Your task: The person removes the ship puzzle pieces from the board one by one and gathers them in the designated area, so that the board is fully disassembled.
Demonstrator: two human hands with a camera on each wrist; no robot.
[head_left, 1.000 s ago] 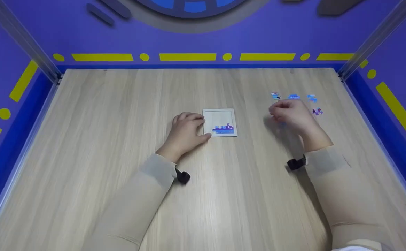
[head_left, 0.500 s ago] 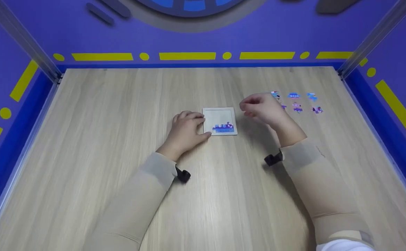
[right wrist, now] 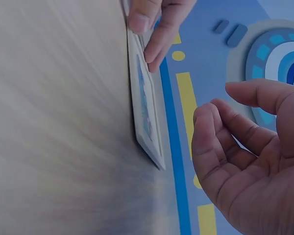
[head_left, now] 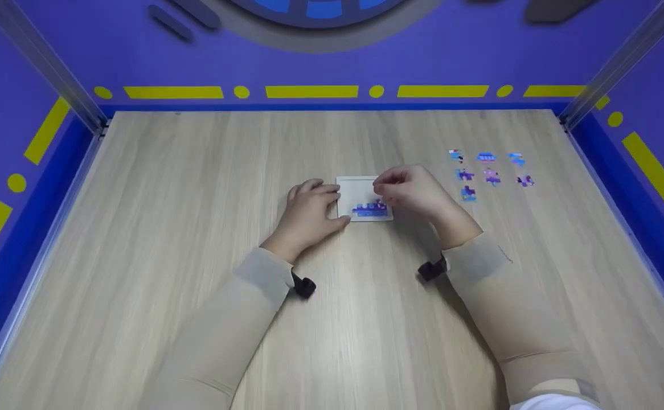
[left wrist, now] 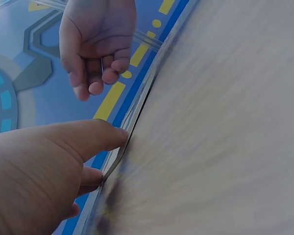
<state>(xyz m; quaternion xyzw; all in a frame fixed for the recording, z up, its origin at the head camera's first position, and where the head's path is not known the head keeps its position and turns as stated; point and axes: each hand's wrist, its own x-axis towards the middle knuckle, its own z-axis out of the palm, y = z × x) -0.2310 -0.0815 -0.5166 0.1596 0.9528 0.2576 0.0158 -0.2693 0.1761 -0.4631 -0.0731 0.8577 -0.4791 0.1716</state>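
Note:
A small square white puzzle tray (head_left: 357,178) lies on the table, with joined purple and blue jigsaw pieces (head_left: 369,211) along its lower right. My left hand (head_left: 309,213) rests at the tray's left side, fingertips on the edge and thumb at the lower left corner. My right hand (head_left: 414,193) hovers over the tray's right side, fingers bent and thumb close to the index finger. In the right wrist view, a gap shows between that hand's thumb and fingertips, and no piece is visible there. I cannot tell whether it pinches a piece.
Several loose jigsaw pieces (head_left: 486,157) lie in rough rows at the right, one purple and blue piece (head_left: 468,194) nearest the front. The wooden table (head_left: 195,171) meets a purple-blue back wall (head_left: 332,68) with yellow dashes. Similar walls stand at both sides.
My right hand has moved left from above the loose pieces to the tray's right side, uncovering those pieces. My left hand keeps its place on the tray.

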